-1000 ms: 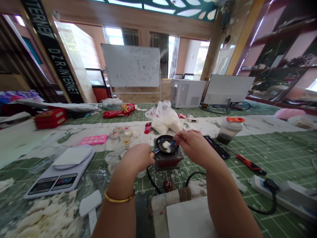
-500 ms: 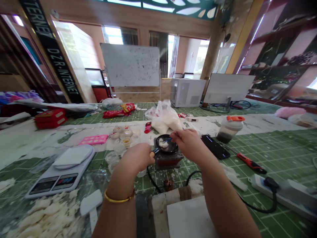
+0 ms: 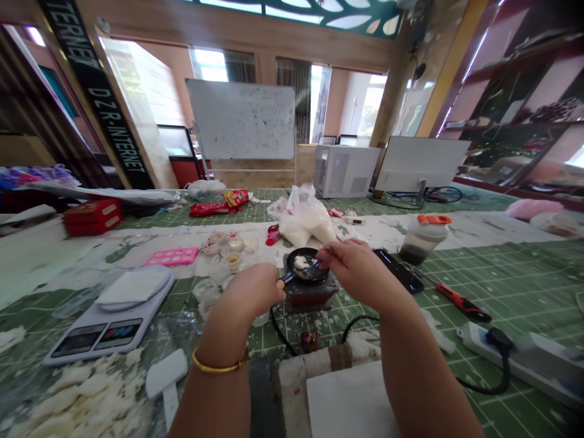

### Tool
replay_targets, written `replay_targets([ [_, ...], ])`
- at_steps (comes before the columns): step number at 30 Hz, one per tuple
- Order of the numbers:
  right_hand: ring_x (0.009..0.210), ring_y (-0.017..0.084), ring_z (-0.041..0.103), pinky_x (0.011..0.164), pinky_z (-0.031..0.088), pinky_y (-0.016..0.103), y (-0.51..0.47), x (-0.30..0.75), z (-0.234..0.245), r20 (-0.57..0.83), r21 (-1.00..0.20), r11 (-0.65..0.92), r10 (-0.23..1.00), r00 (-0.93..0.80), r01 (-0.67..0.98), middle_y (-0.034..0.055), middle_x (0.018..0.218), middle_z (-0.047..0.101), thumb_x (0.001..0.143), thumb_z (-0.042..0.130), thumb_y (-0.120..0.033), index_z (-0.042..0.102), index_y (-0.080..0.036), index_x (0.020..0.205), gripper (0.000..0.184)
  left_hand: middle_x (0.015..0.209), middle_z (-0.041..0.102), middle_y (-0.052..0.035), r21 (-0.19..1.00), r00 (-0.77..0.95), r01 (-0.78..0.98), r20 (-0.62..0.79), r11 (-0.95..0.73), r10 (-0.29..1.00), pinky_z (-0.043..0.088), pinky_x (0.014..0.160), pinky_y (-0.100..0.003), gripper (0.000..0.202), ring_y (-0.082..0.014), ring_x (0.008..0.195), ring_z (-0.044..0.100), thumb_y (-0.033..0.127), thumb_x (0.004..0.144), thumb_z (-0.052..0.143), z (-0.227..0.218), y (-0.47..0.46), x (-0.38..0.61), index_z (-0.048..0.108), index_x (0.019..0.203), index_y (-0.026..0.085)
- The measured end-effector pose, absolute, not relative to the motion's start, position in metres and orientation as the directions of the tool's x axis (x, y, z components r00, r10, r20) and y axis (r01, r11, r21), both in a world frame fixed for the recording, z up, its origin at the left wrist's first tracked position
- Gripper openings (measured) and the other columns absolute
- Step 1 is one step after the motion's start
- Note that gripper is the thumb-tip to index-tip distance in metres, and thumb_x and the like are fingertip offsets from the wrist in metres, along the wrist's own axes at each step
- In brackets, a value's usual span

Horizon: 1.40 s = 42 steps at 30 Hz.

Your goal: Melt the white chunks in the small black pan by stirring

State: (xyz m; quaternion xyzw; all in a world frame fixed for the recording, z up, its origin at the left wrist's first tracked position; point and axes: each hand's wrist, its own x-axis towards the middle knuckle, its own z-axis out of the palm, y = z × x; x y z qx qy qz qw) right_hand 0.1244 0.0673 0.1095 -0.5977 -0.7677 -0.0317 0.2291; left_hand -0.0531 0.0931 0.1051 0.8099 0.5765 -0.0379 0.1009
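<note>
A small black frying pan (image 3: 310, 278) rests on a little hot plate (image 3: 314, 297) in front of me. My left hand (image 3: 253, 291) is closed round the pan's handle. A soft white lump (image 3: 301, 262) lies in the pan, left of its middle. My right hand (image 3: 353, 266), at the pan's right rim, pinches a thin blue stick-like tool (image 3: 312, 266). The tool's tip reaches into the pan and seems to touch the lump; its exact kind is too small to tell.
Left stand a kitchen scale (image 3: 114, 313), a white scraper (image 3: 166, 372), crumbly white pieces (image 3: 86, 395) and a pink mould (image 3: 172, 256). Behind the pan sits a bag of white powder (image 3: 303, 222). Right are a phone (image 3: 398, 271), a shaker cup (image 3: 423, 238), a screwdriver (image 3: 463, 302) and a power strip (image 3: 515, 359).
My right hand has shifted slightly right and down, and the blue tool's tip now sits lower in the pan. The white lump looks more gathered. My left hand stays on the handle.
</note>
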Motion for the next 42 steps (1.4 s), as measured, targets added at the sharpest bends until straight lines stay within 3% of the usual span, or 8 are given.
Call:
replay_targets([
  [7,0.074,0.016,0.056,0.081,0.031,0.031,0.0689,0.1251,0.1078,0.388,-0.204,0.195,0.916,-0.103,0.959,0.0036,0.069,0.064,0.089,0.036,-0.027,0.059,-0.018,0.076,0.028,0.065,0.063,-0.0073,0.134,0.322,0.944,-0.185,-0.301,0.928,0.026,0.045,-0.026,0.031,-0.0164,0.055,0.053,0.039,0.071,0.044,0.1028,0.0932,-0.0554,0.064,0.071,0.016],
  [12,0.077,0.015,0.056,0.08,0.032,0.028,0.067,0.1252,0.1088,0.406,-0.252,0.341,0.887,-0.221,0.906,0.0016,0.075,0.066,0.089,0.036,-0.028,0.059,-0.02,0.076,0.028,0.065,0.064,-0.0071,0.131,0.331,0.941,-0.17,-0.311,0.928,0.025,0.045,-0.025,0.028,-0.0153,0.055,0.052,0.037,0.07,0.044,0.1027,0.0936,-0.0547,0.064,0.07,0.017],
  [17,0.075,0.016,0.057,0.079,0.033,0.03,0.0705,0.1298,0.1086,0.383,-0.255,0.197,0.919,-0.088,0.947,0.0036,0.073,0.065,0.088,0.036,-0.028,0.06,-0.019,0.075,0.028,0.065,0.064,-0.0071,0.133,0.324,0.944,-0.179,-0.303,0.929,0.026,0.045,-0.026,0.029,-0.0162,0.055,0.054,0.039,0.07,0.045,0.104,0.0934,-0.0552,0.063,0.068,0.017],
  [22,0.081,0.016,0.057,0.082,0.032,0.03,0.0678,0.1285,0.1088,0.394,-0.244,0.304,0.899,-0.193,0.921,0.0029,0.075,0.066,0.089,0.036,-0.028,0.061,-0.02,0.077,0.028,0.063,0.063,-0.0063,0.155,0.33,0.939,-0.157,-0.307,0.931,0.026,0.046,-0.025,0.025,-0.0162,0.057,0.055,0.036,0.069,0.047,0.103,0.0929,-0.0557,0.063,0.067,0.016],
  [27,0.077,0.016,0.057,0.082,0.031,0.03,0.0689,0.131,0.1091,0.376,-0.252,0.197,0.922,-0.092,0.948,0.0032,0.072,0.065,0.088,0.037,-0.028,0.061,-0.019,0.076,0.029,0.063,0.062,-0.0066,0.144,0.316,0.945,-0.174,-0.293,0.933,0.025,0.045,-0.025,0.028,-0.0171,0.056,0.055,0.039,0.07,0.046,0.1029,0.0936,-0.0558,0.063,0.069,0.016],
  [32,0.078,0.015,0.057,0.081,0.032,0.029,0.065,0.1273,0.1097,0.41,-0.248,0.309,0.892,-0.19,0.918,0.0015,0.072,0.065,0.089,0.036,-0.029,0.059,-0.02,0.074,0.029,0.063,0.063,-0.0067,0.136,0.331,0.941,-0.164,-0.311,0.929,0.025,0.045,-0.025,0.027,-0.0156,0.055,0.053,0.036,0.07,0.045,0.1041,0.093,-0.0547,0.063,0.067,0.017],
  [37,0.078,0.016,0.057,0.083,0.031,0.031,0.0681,0.1225,0.1078,0.429,-0.252,0.234,0.897,-0.108,0.939,0.0029,0.073,0.066,0.089,0.036,-0.028,0.06,-0.02,0.076,0.028,0.064,0.064,-0.007,0.142,0.313,0.946,-0.175,-0.291,0.933,0.026,0.045,-0.025,0.03,-0.0154,0.055,0.054,0.039,0.071,0.044,0.1038,0.0929,-0.0563,0.064,0.069,0.016],
  [42,0.08,0.016,0.058,0.083,0.032,0.029,0.0672,0.122,0.1087,0.405,-0.246,0.304,0.895,-0.188,0.92,0.0023,0.074,0.067,0.088,0.037,-0.026,0.06,-0.02,0.075,0.027,0.066,0.065,-0.0074,0.132,0.329,0.941,-0.162,-0.31,0.93,0.027,0.046,-0.025,0.031,-0.0158,0.055,0.053,0.039,0.071,0.043,0.1024,0.0933,-0.0572,0.065,0.072,0.017],
])
